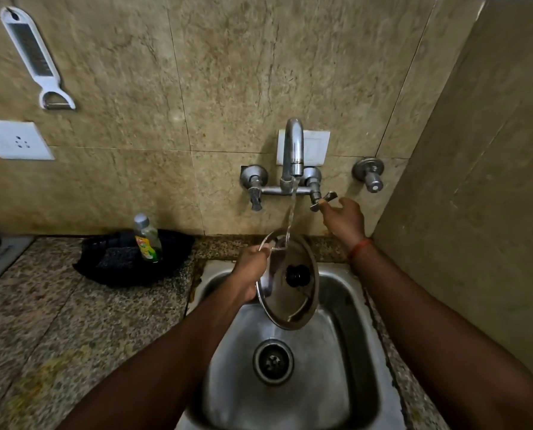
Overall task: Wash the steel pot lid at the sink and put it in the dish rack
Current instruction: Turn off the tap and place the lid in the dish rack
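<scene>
The round steel pot lid with its black knob (285,282) is held tilted on edge over the stainless steel sink (346,361), directly under the curved chrome tap (293,147), whose thin stream strikes its upper rim. The left hand (249,274) pinches that wet rim with closed fingers. Right of the tap, the right hand (343,218) has its fingers closed around the lever handle (324,200). A one-handed edge grip on slick steel could slip and drop the lid into the basin; opening the tap further could spray water. Left of the tap stands a clear soap bottle (147,238).
</scene>
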